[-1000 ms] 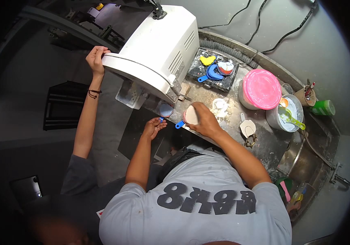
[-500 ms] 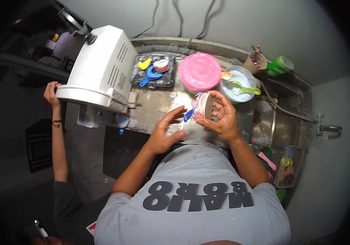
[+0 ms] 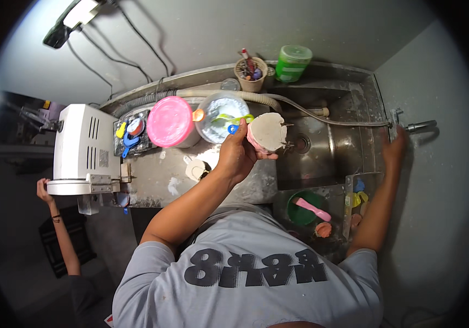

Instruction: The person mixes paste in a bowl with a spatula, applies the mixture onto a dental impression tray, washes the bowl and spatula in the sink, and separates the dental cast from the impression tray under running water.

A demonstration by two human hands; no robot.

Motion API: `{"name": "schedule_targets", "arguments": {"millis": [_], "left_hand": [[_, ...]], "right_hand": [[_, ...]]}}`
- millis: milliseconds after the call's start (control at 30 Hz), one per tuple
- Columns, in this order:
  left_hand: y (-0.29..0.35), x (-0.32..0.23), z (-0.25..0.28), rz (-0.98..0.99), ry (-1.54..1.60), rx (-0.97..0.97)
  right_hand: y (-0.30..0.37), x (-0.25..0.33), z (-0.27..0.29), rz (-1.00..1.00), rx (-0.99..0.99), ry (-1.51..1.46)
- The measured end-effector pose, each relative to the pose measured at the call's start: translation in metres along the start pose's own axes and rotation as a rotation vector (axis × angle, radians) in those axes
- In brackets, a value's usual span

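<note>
In my left hand [image 3: 235, 156] is a plaster dental cast [image 3: 267, 133], its pale, rough-edged base facing up. Pink impression material [image 3: 254, 145] shows along its side, and the small blue tray handle [image 3: 233, 129] sticks out by my thumb. I hold it at the left edge of the sink basin, with my fingers partly hidden beneath it. My right hand [image 3: 394, 148] is stretched out to the wall tap [image 3: 421, 126] at the far right. Its thumb and fingers are apart and slightly blurred, close to the tap's valve; whether they touch it I cannot tell.
A steel sink [image 3: 316, 158] lies right of the cast, crossed by a hose [image 3: 333, 118]. Left are a bowl of white powder [image 3: 212, 106], a pink-lidded tub [image 3: 170, 121] and a white machine [image 3: 84, 145], which another person's hand [image 3: 43, 189] touches. A green bowl [image 3: 298, 210] stands near me.
My left hand now holds the cast, which my right hand held before. The cast has turned base up and moved toward the sink. My right hand has reached out to the tap; the view has shifted right.
</note>
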State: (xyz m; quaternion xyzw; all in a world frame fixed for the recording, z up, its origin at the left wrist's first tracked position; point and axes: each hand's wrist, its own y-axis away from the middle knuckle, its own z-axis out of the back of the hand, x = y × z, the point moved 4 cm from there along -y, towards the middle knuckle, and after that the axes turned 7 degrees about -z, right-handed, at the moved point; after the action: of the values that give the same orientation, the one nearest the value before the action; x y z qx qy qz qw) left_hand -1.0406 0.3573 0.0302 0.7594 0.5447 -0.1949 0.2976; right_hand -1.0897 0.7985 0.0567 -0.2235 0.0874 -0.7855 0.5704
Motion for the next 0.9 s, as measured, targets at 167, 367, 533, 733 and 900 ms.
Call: {"name": "schedule_targets", "arguments": {"millis": [167, 367, 533, 733, 900], "left_hand": [[-0.056, 0.035, -0.031, 0.098, -0.035, 0.012], [-0.123, 0.097, -0.057, 0.148, -0.167, 0.03], [-0.17, 0.158, -0.083, 0.157, -0.285, 0.045], [-0.196, 0.223, -0.103, 0.187, -0.305, 0.076], [-0.199, 0.254, -0.115, 0.247, -0.365, 0.157]], "right_hand": [[-0.027, -0.085, -0.029, -0.221, -0.163, 0.14], [-0.017, -0.089, -0.05, -0.364, -0.074, -0.043], [0.001, -0.073, -0.043, -0.267, -0.216, 0.004], [0.014, -0.06, -0.033, -0.188, -0.297, -0.006], [0.017, -0.049, -0.014, -0.231, -0.179, -0.13]]}}
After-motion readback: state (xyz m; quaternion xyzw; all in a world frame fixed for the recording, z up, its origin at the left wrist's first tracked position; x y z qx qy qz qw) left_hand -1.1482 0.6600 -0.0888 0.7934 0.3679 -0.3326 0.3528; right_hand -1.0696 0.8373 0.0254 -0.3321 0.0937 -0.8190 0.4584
